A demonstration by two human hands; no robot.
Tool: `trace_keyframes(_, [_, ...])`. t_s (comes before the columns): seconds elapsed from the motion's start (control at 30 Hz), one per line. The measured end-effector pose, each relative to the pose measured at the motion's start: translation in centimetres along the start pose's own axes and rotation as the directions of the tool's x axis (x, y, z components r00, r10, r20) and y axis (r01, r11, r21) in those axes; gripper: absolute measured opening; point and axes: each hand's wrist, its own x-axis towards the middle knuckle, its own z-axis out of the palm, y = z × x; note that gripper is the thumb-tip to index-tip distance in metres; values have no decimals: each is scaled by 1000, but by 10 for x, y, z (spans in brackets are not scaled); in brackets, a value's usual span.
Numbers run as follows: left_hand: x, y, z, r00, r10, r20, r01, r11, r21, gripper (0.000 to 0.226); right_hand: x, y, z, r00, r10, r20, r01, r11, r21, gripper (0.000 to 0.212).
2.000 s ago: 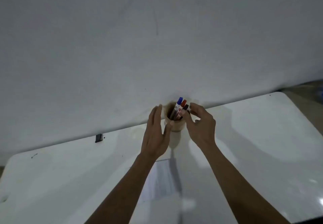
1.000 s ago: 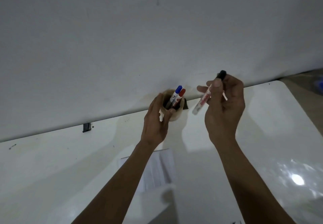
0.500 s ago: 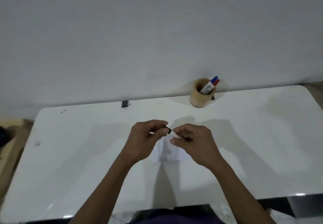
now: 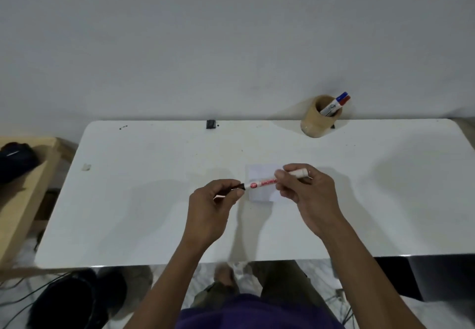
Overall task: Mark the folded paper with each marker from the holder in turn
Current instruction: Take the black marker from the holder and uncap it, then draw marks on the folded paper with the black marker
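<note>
A white marker (image 4: 264,182) with red print and a black end lies level between both hands, above the white table (image 4: 154,200). My right hand (image 4: 305,195) grips its barrel. My left hand (image 4: 213,205) pinches the black cap end (image 4: 237,187). Under the marker, the folded white paper (image 4: 259,172) lies flat on the table, partly hidden by my right hand. The tan round holder (image 4: 318,118) stands at the table's back edge with a blue-capped marker (image 4: 340,96) and a red-capped marker (image 4: 345,100) leaning in it.
A small black clip (image 4: 210,124) sits at the back edge by the wall. A wooden bench (image 4: 23,187) with a dark object on it stands left of the table. A dark bag and cables lie on the floor at lower left.
My right hand drew the black marker out of the holder and carried it down over the paper. My left hand left the holder and now pinches the cap end.
</note>
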Motion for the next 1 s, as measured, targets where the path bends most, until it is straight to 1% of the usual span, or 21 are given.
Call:
trace_keyframes(0.03, [-2, -1, 0, 1000, 21, -9, -21, 999, 26, 11, -2, 4, 6, 999, 33, 5, -34, 997, 76, 30])
trace_keyframes(0.07, [-4, -1, 0, 999, 42, -13, -41, 998, 45, 11, -3, 10, 12, 998, 58, 28, -61, 992, 108, 27])
trace_keyframes(0.1, [-6, -2, 1, 998, 62, -12, -61, 996, 65, 10, -5, 16, 16, 995, 74, 62, -80, 991, 103, 21])
trace_keyframes(0.17, [-8, -2, 0, 997, 76, 7, -76, 991, 107, 7, -6, 28, 22, 989, 84, 122, -89, 995, 39, 11])
trace_keyframes(0.23, [-6, -3, -3, 999, 20, 40, -24, 992, 120, 10, -2, 33, 22, 982, 82, 168, -82, 997, -8, 18])
trace_keyframes(0.3, [-3, -3, -5, 997, -51, 57, 46, 995, 91, 15, 6, 31, 19, 973, 77, 217, -72, 997, -31, 23])
trace_keyframes(0.4, [1, 4, 2, 993, -101, 65, 99, 995, 32, 22, 18, 23, 14, 962, 57, 268, -46, 998, -49, 25])
trace_keyframes(0.47, [7, 8, 9, 989, -126, 72, 127, 992, -13, 26, 28, 19, 11, 961, 30, 275, -15, 998, -54, 21])
trace_keyframes(0.5, [11, 8, 12, 988, -139, 71, 142, 989, -43, 28, 34, 16, 8, 965, 11, 261, -4, 1000, -29, 17])
trace_keyframes(0.57, [21, 5, 10, 984, -172, 49, 175, 980, -92, 28, 48, 7, -2, 980, -31, 196, 24, 999, 36, 13])
trace_keyframes(0.6, [25, 1, 7, 982, -185, 30, 186, 979, -80, 26, 55, 0, -10, 985, -49, 168, 42, 998, 45, 14])
trace_keyframes(0.7, [40, -9, 1, 982, -184, -42, 186, 981, 60, 12, 74, -17, -33, 986, -88, 145, 88, 996, 4, 13])
trace_keyframes(0.77, [54, -12, 2, 984, -145, -103, 162, 970, 183, 7, 82, -21, -40, 986, -100, 133, 101, 995, -3, 11])
trace_keyframes(0.87, [82, -18, 11, 983, -39, -177, 107, 914, 391, 9, 84, -15, -41, 991, -94, 96, 94, 996, 3, 9])
trace_keyframes(1.0, [128, -33, 19, 985, 7, -172, 94, 818, 568, 11, 84, -5, -41, 996, -62, 64, 63, 998, -14, 8])
